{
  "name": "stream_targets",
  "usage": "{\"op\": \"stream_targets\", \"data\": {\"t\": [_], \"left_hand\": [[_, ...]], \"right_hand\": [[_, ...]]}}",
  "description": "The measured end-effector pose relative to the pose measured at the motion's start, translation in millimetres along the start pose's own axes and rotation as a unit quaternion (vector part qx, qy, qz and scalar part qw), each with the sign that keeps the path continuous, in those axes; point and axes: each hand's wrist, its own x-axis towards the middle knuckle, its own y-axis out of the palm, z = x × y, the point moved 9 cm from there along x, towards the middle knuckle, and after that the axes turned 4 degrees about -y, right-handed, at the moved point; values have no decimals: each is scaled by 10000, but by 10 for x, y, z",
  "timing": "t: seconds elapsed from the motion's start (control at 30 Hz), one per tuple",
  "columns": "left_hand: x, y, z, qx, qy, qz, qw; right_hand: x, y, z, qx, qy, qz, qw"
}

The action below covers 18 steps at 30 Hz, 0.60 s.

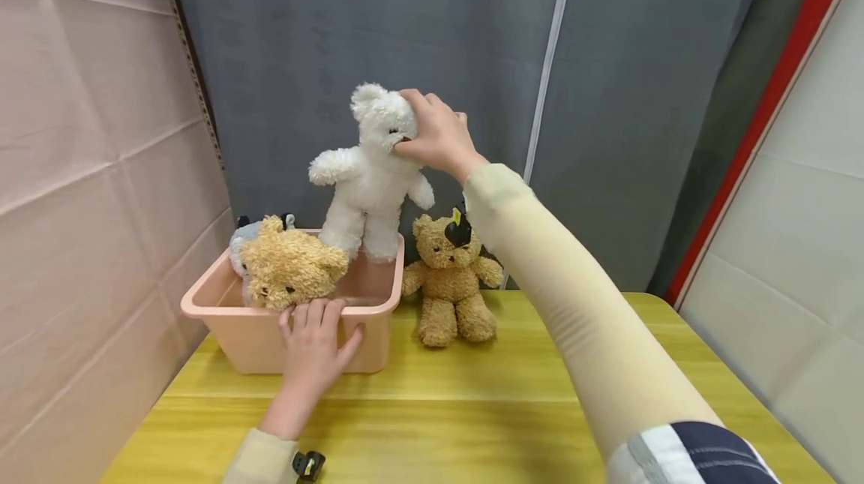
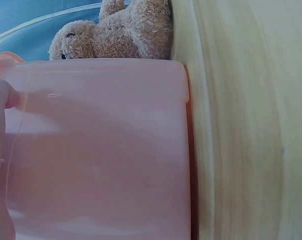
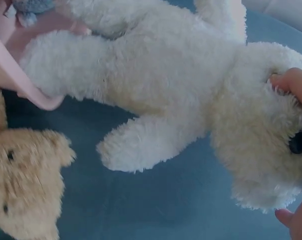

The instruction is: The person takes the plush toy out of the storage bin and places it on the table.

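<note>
My right hand (image 1: 440,133) grips the head of a white teddy bear (image 1: 374,176), thumb by its muzzle. The bear is upright, its feet at the back right of a pink plastic bin (image 1: 232,338). In the right wrist view, the white teddy bear (image 3: 161,65) stretches from my fingers down to the bin's rim (image 3: 20,75). My left hand (image 1: 313,345) holds the bin's front rim, fingers over the edge and thumb against the outer wall (image 2: 100,150). Behind those fingers, a golden teddy bear (image 1: 290,263) leans face forward inside the bin.
A grey-and-white plush toy (image 1: 246,244), partly hidden, lies at the bin's left. Right of the bin, a brown teddy bear (image 1: 450,285) sits on the wooden table (image 1: 472,409). A grey curtain (image 1: 472,19) hangs behind; pale panels (image 1: 101,169) stand at both sides.
</note>
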Motion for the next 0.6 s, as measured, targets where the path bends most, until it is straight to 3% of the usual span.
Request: {"op": "stream_targets", "data": {"t": [0.33,0.6], "left_hand": [[30,40,39,-63,-13,51,10000],[9,-2,115,-20,-114,38,9999]], "right_hand": [[-81,-542,-250,145,96,-225,9996],[-206,-676,-534,157,175,1,9997]]}}
